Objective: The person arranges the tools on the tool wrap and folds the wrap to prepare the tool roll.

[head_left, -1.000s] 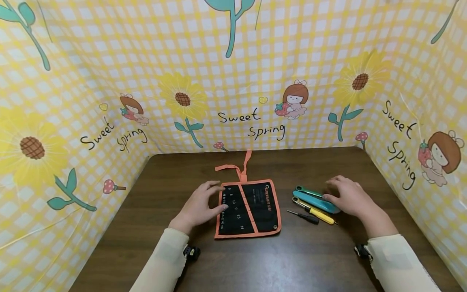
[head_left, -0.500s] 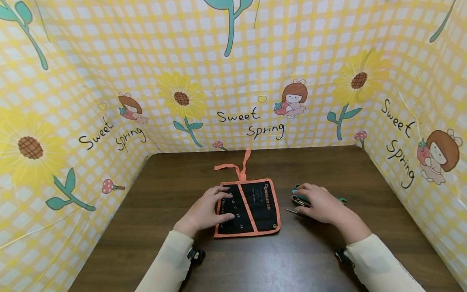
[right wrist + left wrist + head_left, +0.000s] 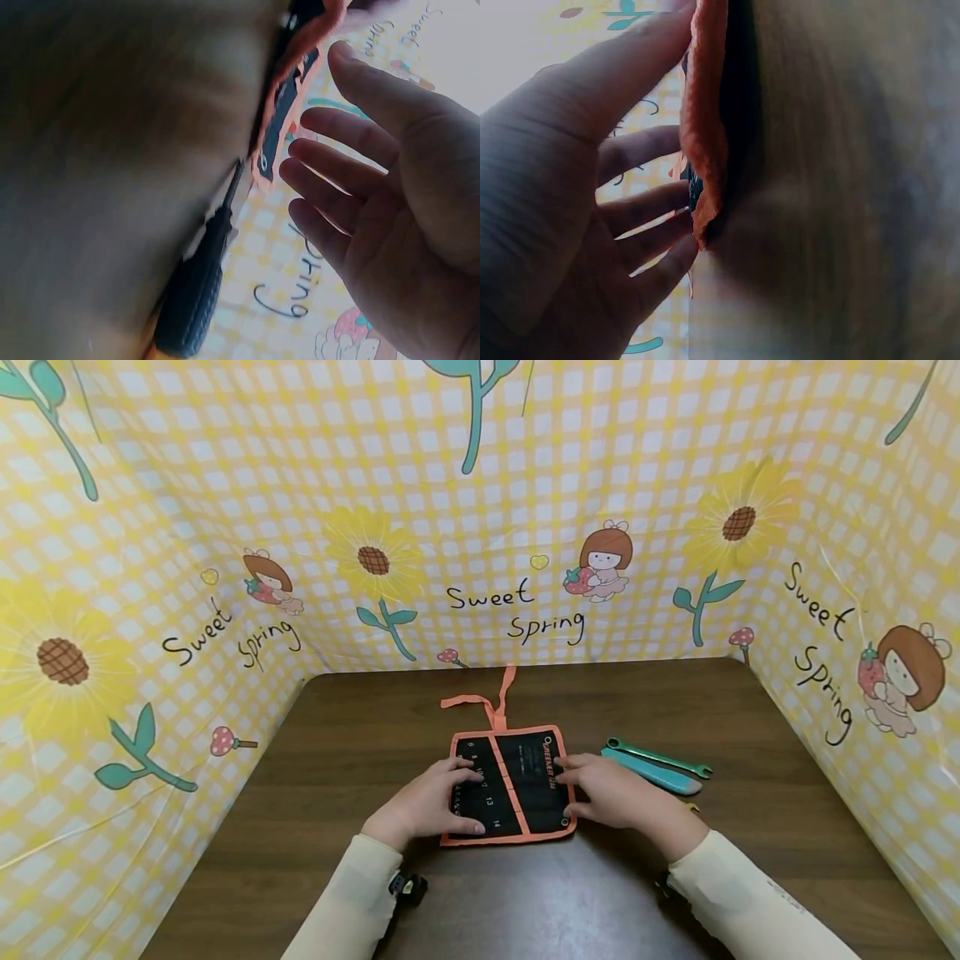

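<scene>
A black tool pouch (image 3: 536, 797) with orange trim and printed numbers lies flat on the table, its orange ties stretched toward the back. My left hand (image 3: 420, 802) rests on its left part, fingers spread; in the left wrist view its thumb and fingertips (image 3: 676, 253) meet the orange edge (image 3: 705, 97). Over the pouch's right edge is my right hand (image 3: 611, 789), fingers loosely extended. In the right wrist view that hand (image 3: 405, 180) has nothing in its grasp and appears slightly apart from the pouch. A black-handled screwdriver (image 3: 191, 300) lies nearby, hidden under the right arm in the head view.
Right of the pouch lie a green wrench (image 3: 660, 757) and a teal tool (image 3: 652, 773) with a grey end. Only the tip of a yellow tool (image 3: 692, 807) shows beside the right forearm. A yellow checked cloth (image 3: 480, 527) surrounds the wooden table (image 3: 360, 710).
My right hand has travelled left from above the tools to the pouch's right edge, uncovering the wrench and teal tool. My left hand has shifted slightly further onto the pouch.
</scene>
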